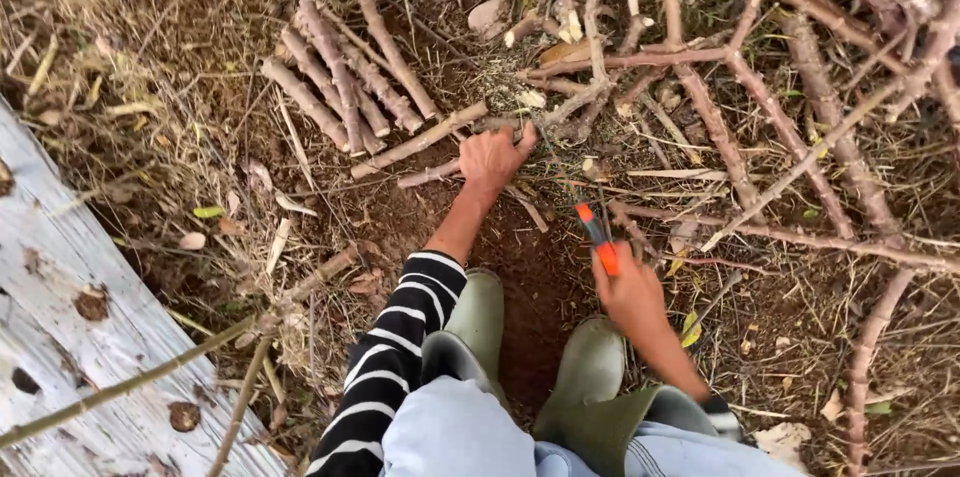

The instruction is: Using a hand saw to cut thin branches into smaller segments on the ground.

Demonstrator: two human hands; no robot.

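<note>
On bare brown soil among dry grass, the person's left hand [492,157] closes its fingers on a cut stick [420,141] lying across the ground, just below a heap of cut sticks [340,77]. The right hand [632,299] grips orange-handled pruning shears [597,237], their blades pointing toward a tangle of bare branches [740,117]. Green rubber boots [590,362] stand between the hands; a weathered white board [60,307] lies at left.
</note>
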